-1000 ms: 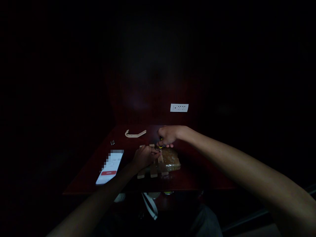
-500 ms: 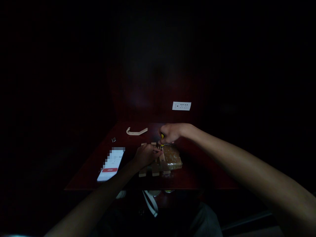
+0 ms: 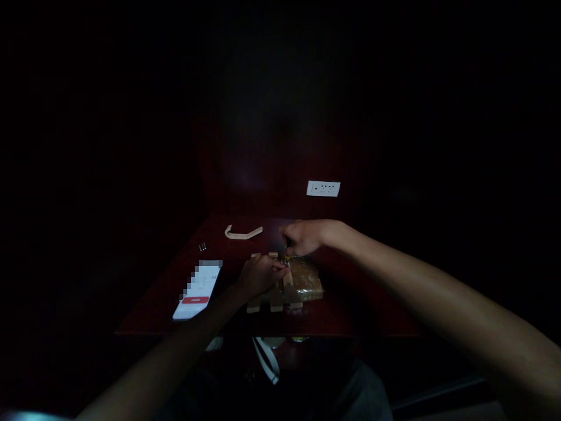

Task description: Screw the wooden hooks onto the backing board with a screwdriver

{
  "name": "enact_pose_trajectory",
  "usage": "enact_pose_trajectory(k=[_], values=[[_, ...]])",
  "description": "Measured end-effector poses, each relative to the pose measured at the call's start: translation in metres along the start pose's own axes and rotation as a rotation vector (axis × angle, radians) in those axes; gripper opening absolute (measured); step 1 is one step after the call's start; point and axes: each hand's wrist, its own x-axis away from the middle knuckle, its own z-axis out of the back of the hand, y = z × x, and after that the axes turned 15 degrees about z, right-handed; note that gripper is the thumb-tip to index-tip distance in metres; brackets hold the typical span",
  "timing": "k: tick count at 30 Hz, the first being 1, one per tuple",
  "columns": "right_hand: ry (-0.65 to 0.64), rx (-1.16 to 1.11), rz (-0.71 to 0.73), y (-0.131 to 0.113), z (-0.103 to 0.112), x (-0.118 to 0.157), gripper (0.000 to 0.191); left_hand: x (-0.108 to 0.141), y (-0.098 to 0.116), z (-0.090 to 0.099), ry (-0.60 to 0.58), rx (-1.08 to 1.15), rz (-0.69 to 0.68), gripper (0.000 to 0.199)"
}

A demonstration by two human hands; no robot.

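In very dim light, a small dark red counter (image 3: pixel 166 304) with a smooth, faintly glossy top carries the work. Near its middle lies a slatted wooden piece (image 3: pixel 275 295), pale bare-wood strips set side by side with gaps between them, its far edge under the hands. The left hand (image 3: pixel 258 276) rests on the slats from the 8 o'clock side, its grip curled with the fingertips pinched close at a point on the far right slat. The right hand (image 3: pixel 304 237) comes in from 3 o'clock and sits just above that same point, its grip wrapped around a small screwdriver (image 3: pixel 287 255) with a yellow handle, held upright and tip down onto the wood. Touching the slats on their 3 o'clock side is a brownish block in shiny clear wrap (image 3: pixel 307 280), crinkled and catching light. At 11 o'clock from the hands lies a curved wooden piece (image 3: pixel 243 233), flat, pale and hook-shaped. Further toward 10 o'clock sit a few small metal screws (image 3: pixel 202 247), too tiny to make out closely. At 9 o'clock a phone (image 3: pixel 198 290) lies flat with its screen lit white and a red bar across it. On the dark wall at 1 o'clock is a white rectangular socket plate (image 3: pixel 323 188).
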Motion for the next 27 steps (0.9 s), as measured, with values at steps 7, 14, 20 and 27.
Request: enact_pose_trajectory(k=[7, 14, 20, 27], values=[[0.028, 0.093, -0.015, 0.0011, -0.0012, 0.0013, 0.037, -0.0012, -0.0005, -0.001, 0.012, -0.01, -0.014, 0.038], [0.064, 0.047, 0.036, 0.0002, -0.004, 0.0043, 0.034, -0.0017, -0.0016, -0.0018, 0.012, -0.002, -0.011, 0.032], [0.026, 0.117, -0.024, 0.0033, -0.0067, 0.0014, 0.038, -0.0018, -0.0012, -0.0006, -0.001, -0.012, 0.003, 0.033], [0.045, 0.038, 0.014, 0.0062, -0.0069, 0.0052, 0.037, -0.0022, -0.0012, -0.0017, -0.008, -0.009, 0.004, 0.034]])
